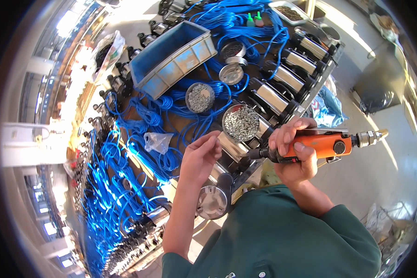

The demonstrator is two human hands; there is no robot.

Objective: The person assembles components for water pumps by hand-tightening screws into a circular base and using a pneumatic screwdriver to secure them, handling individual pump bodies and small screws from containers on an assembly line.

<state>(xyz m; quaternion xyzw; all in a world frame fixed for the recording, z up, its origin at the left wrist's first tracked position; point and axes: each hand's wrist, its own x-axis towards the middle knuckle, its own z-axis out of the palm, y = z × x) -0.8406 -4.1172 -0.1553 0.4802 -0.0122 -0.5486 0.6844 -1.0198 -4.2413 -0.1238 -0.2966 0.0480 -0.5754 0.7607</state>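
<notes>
In my right hand [295,160] is an orange pneumatic screwdriver [328,144], held level. Its black nose points left toward my left hand, and a metal hose fitting sticks out at the right end. My left hand [200,155] has thumb and fingertips pinched together just left of the tool's nose; whether a small part sits between them I cannot make out. Just beyond the hands stands a round dish of small silvery screws [241,123], resting over a row of shiny metal cylinders with black ends [271,97]. A round metal-faced part [213,202] lies below my left hand.
Coiled blue hoses [146,116] cover much of the bench. A worn blue-grey crate [176,60] stands at the far left, near another dish of small parts [200,97]. Small red and green bottles [258,19] stand at the back. Blue plastic wrapping [328,109] sits beyond the right edge.
</notes>
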